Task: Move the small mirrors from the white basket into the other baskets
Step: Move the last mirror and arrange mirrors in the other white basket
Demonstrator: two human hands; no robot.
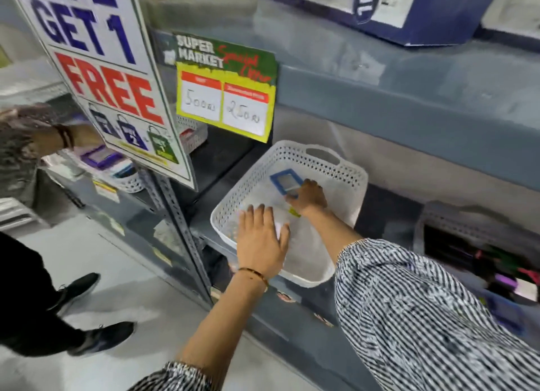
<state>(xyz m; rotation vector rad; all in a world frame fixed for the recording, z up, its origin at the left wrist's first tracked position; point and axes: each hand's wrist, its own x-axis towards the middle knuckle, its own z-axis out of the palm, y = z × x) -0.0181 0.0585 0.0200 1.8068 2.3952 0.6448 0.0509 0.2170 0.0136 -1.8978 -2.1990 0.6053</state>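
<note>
A white perforated basket point(344, 168) sits on a grey shelf at mid-frame. Inside it lies a small blue-framed mirror point(285, 179), and my right hand point(308, 196) has its fingers closed on the mirror's near end. My left hand point(261, 238) lies flat, fingers spread, over the basket's near left rim and on something white inside it. A yellow-green scrap point(294, 212) shows between my hands. To the left, a small white basket point(133, 181) holds a purple-framed mirror point(100, 157). Another small white basket point(193, 133) stands further back on the shelf.
Another person stands at the left, an arm with a dark bracelet point(65, 136) reaching over the left baskets, black shoes point(99, 336) on the floor. A large "GET 1 FREE" sign point(111, 84) and a price card point(225, 98) hang in front. A grey basket point(455, 224) of dark items is at the right.
</note>
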